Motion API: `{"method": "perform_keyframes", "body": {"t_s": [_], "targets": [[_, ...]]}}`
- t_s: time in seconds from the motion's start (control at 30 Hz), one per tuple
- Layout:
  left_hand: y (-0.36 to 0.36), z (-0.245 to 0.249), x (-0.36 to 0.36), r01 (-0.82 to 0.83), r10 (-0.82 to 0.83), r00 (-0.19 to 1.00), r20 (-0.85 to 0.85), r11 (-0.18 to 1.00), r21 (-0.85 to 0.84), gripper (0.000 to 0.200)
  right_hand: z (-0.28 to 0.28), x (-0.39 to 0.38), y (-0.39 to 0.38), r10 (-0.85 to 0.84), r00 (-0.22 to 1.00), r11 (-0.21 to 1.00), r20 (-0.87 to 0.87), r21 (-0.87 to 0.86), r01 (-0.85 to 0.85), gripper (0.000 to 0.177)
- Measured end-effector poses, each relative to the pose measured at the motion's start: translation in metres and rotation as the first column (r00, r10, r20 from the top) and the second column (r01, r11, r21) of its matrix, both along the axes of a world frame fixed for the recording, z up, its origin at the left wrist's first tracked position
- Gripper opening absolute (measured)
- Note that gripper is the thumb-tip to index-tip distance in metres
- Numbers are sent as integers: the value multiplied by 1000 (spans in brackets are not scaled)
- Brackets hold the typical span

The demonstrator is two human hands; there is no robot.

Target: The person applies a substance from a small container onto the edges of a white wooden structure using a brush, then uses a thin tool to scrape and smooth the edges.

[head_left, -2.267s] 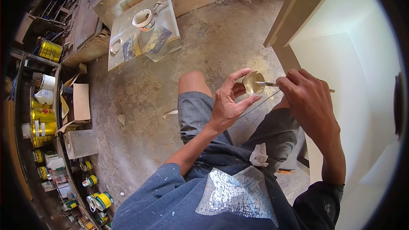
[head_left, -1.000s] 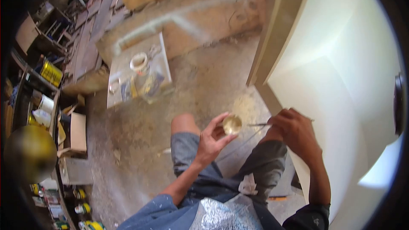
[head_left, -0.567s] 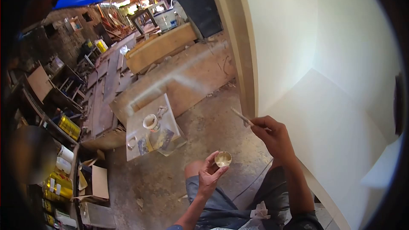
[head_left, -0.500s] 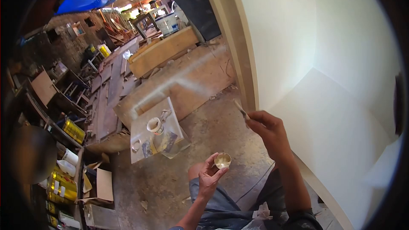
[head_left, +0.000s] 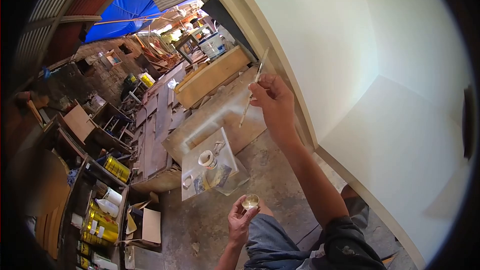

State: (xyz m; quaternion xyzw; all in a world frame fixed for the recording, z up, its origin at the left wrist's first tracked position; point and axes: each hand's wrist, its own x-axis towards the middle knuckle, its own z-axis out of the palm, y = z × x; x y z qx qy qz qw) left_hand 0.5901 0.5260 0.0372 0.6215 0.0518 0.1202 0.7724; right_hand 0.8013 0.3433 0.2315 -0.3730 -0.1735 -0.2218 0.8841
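Observation:
My right hand point(head_left: 274, 104) pinches a thin paintbrush point(head_left: 245, 112) partway along its stained handle. One end of the brush points up at the beige edge of the large panel point(head_left: 282, 45), overlapping it in this view. Lower down, my left hand point(head_left: 240, 224) is closed around a small cup point(head_left: 251, 201) with pale, cream-coloured liquid inside. The cup is held upright above my left knee, well apart from the brush. Behind the panel edge spreads the smooth white inner surface point(head_left: 330, 60) of a tall piece, at my right.
A low board-topped stand point(head_left: 225, 150) ahead carries a white tub point(head_left: 207, 159), a roll of tape point(head_left: 187, 182) and a stained sheet. Yellow cans point(head_left: 100, 227) fill a shelf at lower left, beside an open cardboard box point(head_left: 151, 226). Planks point(head_left: 152, 140) lie farther back.
My right hand has risen and moved left with the brush, which now reaches up to the panel's edge. The left hand with the cup sits slightly lower, and the view has shifted.

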Motion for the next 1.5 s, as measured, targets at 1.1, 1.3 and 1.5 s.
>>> {"method": "perform_keyframes", "body": {"t_s": [1.1, 1.3, 1.5], "targets": [[16, -6, -17, -69, 68, 997, -46, 997, -28, 50, 33, 25, 14, 3, 1000, 996, -16, 93, -1, 18], [19, -10, -16, -76, 75, 996, -46, 997, -32, 50, 34, 26, 16, -10, 1000, 993, -5, 115, 10, 20], [20, -13, -17, -84, 82, 996, -44, 996, -44, 49, 34, 29, 17, -32, 999, 992, 12, 122, 31, 23]]}}
